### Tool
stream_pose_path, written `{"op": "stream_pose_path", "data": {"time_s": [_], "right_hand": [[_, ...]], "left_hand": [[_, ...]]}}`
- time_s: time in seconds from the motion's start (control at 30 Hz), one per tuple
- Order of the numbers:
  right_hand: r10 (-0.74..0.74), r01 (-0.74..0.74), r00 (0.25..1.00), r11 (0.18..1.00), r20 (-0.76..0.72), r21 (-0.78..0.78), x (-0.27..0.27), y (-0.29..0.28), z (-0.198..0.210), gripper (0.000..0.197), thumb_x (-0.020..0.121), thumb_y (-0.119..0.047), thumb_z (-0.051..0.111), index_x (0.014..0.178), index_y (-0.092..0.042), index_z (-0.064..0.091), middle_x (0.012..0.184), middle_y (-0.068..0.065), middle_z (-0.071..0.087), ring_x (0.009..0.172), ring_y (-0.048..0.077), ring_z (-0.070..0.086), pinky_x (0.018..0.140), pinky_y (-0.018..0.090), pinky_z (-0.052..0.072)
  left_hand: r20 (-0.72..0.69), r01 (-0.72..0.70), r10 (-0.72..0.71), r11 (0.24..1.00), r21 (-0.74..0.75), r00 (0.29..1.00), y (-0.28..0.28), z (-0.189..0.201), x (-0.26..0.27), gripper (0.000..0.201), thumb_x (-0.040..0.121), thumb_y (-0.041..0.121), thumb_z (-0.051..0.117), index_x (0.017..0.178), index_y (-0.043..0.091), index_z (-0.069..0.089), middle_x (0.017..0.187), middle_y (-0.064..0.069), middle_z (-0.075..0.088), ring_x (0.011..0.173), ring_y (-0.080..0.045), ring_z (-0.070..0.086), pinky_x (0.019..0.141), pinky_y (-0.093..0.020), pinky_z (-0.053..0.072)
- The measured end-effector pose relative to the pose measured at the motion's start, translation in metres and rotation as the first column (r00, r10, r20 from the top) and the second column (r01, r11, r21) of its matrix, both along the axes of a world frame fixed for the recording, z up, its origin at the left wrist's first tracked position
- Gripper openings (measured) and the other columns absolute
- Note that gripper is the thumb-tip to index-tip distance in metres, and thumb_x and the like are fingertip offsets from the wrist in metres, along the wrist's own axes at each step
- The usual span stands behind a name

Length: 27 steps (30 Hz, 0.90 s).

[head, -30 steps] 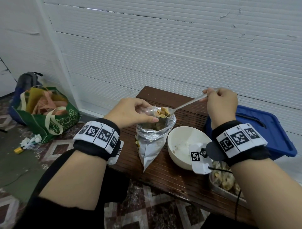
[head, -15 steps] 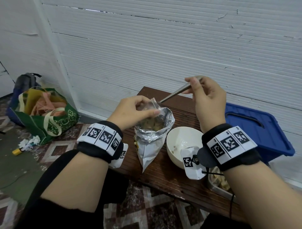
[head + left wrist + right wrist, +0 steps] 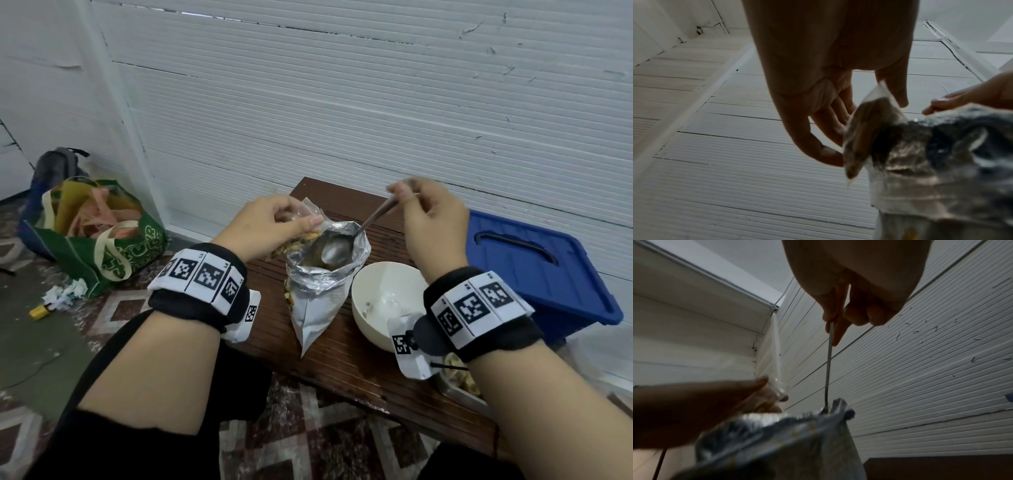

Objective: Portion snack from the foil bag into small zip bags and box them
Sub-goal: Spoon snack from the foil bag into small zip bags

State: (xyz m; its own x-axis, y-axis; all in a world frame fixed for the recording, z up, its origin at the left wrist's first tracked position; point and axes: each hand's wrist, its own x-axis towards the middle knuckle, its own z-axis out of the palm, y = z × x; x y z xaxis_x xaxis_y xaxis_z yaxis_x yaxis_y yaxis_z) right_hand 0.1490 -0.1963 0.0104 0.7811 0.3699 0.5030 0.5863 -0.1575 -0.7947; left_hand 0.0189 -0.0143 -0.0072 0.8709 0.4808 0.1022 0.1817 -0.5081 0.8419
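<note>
Right hand (image 3: 432, 222) pinches spoon (image 3: 337, 253), bowl apparently empty inside foil bag (image 3: 322, 284) mouth; left hand (image 3: 270, 228) pinches zip bag (image 3: 301, 236) at the foil bag's left rim.

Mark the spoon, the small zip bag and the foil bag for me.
spoon (image 3: 334, 251): head view, on the empty bowl of it, inside the foil bag's mouth.
small zip bag (image 3: 308, 219): head view, on its clear upper part by the left hand's fingers.
foil bag (image 3: 317, 306): head view, on its silver front panel.
</note>
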Motion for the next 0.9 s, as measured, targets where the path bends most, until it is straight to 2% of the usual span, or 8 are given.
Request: {"op": "stream_pose_path", "data": {"time_s": [0.13, 0.2, 0.3, 0.47, 0.57, 0.7, 0.83, 0.9], "right_hand": [[0.206, -0.176, 0.974, 0.952, 0.098, -0.251, -0.009, 0.007, -0.021, 0.015, 0.093, -0.021, 0.06, 0.096, -0.017, 0.074, 0.077, -0.008, 0.07, 0.065, 0.0, 0.06, 0.06, 0.01, 0.042], [0.287, -0.219, 0.948, 0.903, 0.139, -0.37, -0.014, 0.009, -0.031, 0.015, 0.092, -0.021, 0.061, 0.095, -0.016, 0.075, 0.081, -0.002, 0.073, 0.072, 0.01, 0.064, 0.067, 0.018, 0.046], [0.324, -0.253, 0.938, 0.884, 0.123, -0.394, -0.016, 0.011, -0.036, 0.015, 0.092, -0.021, 0.062, 0.087, -0.013, 0.074, 0.074, 0.002, 0.071, 0.07, 0.015, 0.062, 0.068, 0.03, 0.047], [0.389, -0.368, 0.921, 0.828, -0.04, -0.423, -0.022, 0.012, -0.038, 0.019, 0.092, -0.02, 0.062, 0.076, -0.013, 0.069, 0.065, -0.001, 0.065, 0.062, 0.007, 0.056, 0.061, 0.017, 0.041], [0.376, -0.36, 0.925, 0.838, -0.043, -0.411, -0.025, 0.013, -0.04, 0.018, 0.091, -0.019, 0.063, 0.077, -0.01, 0.07, 0.066, -0.001, 0.066, 0.065, 0.01, 0.059, 0.061, 0.016, 0.042], [0.304, -0.277, 0.953, 0.889, 0.018, -0.366, -0.021, 0.015, -0.04, 0.018, 0.092, -0.02, 0.06, 0.083, -0.009, 0.071, 0.071, 0.005, 0.068, 0.071, 0.019, 0.062, 0.069, 0.035, 0.049], [0.222, -0.151, 0.958, 0.928, 0.18, -0.342, -0.015, 0.013, -0.035, 0.016, 0.094, -0.02, 0.058, 0.092, -0.013, 0.072, 0.07, -0.001, 0.065, 0.072, 0.021, 0.059, 0.068, 0.032, 0.044], [0.239, -0.139, 0.946, 0.91, 0.22, -0.39, -0.015, 0.014, -0.039, 0.016, 0.094, -0.021, 0.058, 0.092, -0.013, 0.072, 0.066, -0.003, 0.062, 0.071, 0.023, 0.056, 0.067, 0.032, 0.042]], "left_hand": [[-0.005, 0.007, -0.007, 1.0, 0.003, 1.0, 0.0, -0.001, 0.001, 0.045, 0.063, 0.066, 0.063, 0.093, 0.032, 0.068, 0.096, 0.012, 0.07, 0.096, -0.003, 0.063, 0.09, -0.028, 0.05], [-0.003, 0.018, -0.018, 1.0, 0.0, 1.0, 0.0, -0.001, 0.001, 0.046, 0.064, 0.065, 0.064, 0.094, 0.03, 0.069, 0.095, 0.011, 0.071, 0.095, -0.003, 0.064, 0.091, -0.03, 0.051], [0.001, 0.024, -0.024, 1.0, 0.006, 1.0, 0.0, -0.001, 0.001, 0.046, 0.065, 0.064, 0.064, 0.095, 0.029, 0.069, 0.096, 0.011, 0.071, 0.095, -0.003, 0.064, 0.091, -0.03, 0.051], [-0.01, 0.024, -0.024, 0.999, 0.022, 1.0, 0.003, -0.003, 0.001, 0.048, 0.064, 0.067, 0.064, 0.095, 0.03, 0.07, 0.098, 0.011, 0.071, 0.097, -0.005, 0.064, 0.094, -0.035, 0.051], [-0.012, 0.03, -0.029, 0.999, 0.021, 1.0, 0.004, -0.004, 0.001, 0.049, 0.065, 0.068, 0.065, 0.096, 0.031, 0.07, 0.1, 0.011, 0.071, 0.1, -0.005, 0.064, 0.096, -0.037, 0.05], [-0.013, 0.028, -0.028, 1.0, 0.01, 1.0, 0.004, -0.004, 0.0, 0.045, 0.067, 0.067, 0.067, 0.095, 0.031, 0.07, 0.097, 0.011, 0.072, 0.097, -0.005, 0.064, 0.093, -0.035, 0.051], [-0.006, 0.023, -0.023, 1.0, 0.021, 1.0, 0.002, -0.002, 0.0, 0.032, 0.073, 0.057, 0.068, 0.091, 0.031, 0.07, 0.091, 0.013, 0.071, 0.09, 0.001, 0.064, 0.081, -0.024, 0.048], [-0.003, 0.025, -0.024, 1.0, 0.016, 1.0, 0.0, -0.001, 0.001, 0.036, 0.069, 0.06, 0.067, 0.09, 0.031, 0.07, 0.091, 0.015, 0.071, 0.09, 0.002, 0.064, 0.08, -0.022, 0.047]]}}
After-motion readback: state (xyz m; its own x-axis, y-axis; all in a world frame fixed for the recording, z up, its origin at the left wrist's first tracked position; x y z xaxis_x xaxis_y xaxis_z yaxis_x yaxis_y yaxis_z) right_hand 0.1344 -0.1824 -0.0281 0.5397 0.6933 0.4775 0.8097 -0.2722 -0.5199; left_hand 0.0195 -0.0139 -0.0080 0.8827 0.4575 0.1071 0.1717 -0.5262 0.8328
